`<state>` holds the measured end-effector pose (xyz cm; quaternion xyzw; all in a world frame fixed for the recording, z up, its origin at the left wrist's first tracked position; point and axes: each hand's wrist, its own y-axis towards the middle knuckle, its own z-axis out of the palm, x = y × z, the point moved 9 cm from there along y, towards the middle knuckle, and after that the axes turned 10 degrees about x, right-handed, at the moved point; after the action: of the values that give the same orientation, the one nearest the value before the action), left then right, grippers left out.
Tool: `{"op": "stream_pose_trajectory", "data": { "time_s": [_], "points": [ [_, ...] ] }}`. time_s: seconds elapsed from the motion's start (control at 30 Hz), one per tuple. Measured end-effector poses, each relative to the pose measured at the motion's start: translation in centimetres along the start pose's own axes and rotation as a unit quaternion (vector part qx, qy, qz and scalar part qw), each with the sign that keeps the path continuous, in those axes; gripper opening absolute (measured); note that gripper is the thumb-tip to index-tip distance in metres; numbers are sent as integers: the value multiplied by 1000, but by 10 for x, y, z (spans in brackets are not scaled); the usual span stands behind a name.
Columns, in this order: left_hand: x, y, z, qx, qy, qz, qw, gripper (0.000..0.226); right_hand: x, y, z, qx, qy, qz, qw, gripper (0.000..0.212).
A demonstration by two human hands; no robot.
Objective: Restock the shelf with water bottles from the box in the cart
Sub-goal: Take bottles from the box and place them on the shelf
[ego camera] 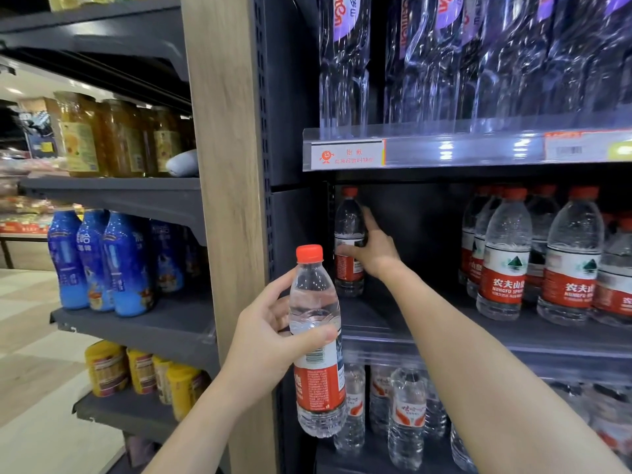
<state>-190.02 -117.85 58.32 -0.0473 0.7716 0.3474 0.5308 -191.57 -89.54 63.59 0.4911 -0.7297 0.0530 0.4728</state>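
Note:
My left hand (270, 336) grips a clear water bottle (316, 350) with a red cap and red label, held upright in front of the shelf post. My right hand (371, 249) reaches deep into the middle shelf (393, 323) and holds a second red-capped bottle (349, 234) standing upright at the back left corner. Several matching bottles (506, 254) stand in rows on the right of the same shelf. Between them and the corner bottle lies a bare dark gap. The cart and box are out of view.
The upper shelf (461, 152) carries tall clear bottles with purple labels. Below sit other water bottles (407, 415). A wooden post (225, 200) divides off the left unit with blue bottles (99, 265), amber jars (113, 138) and yellow tins (143, 374).

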Motion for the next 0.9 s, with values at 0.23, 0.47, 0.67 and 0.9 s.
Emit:
{"op": "stream_pose_trajectory", "data": {
  "time_s": [0.23, 0.47, 0.67, 0.9],
  "points": [
    [10, -1, -1, -2, 6, -9, 1000, 91, -12, 17, 2, -3, 4, -6, 1000, 107],
    [12, 2, 1, 0, -11, -8, 1000, 94, -20, 27, 4, 1, 33, -17, 999, 105],
    [9, 7, 1, -9, -15, -10, 1000, 94, -19, 24, 4, -3, 34, -13, 999, 105],
    [3, 17, 7, -19, -19, -38, 999, 79, -16, -8, -5, 28, 7, 66, 997, 119]
  ]
}}
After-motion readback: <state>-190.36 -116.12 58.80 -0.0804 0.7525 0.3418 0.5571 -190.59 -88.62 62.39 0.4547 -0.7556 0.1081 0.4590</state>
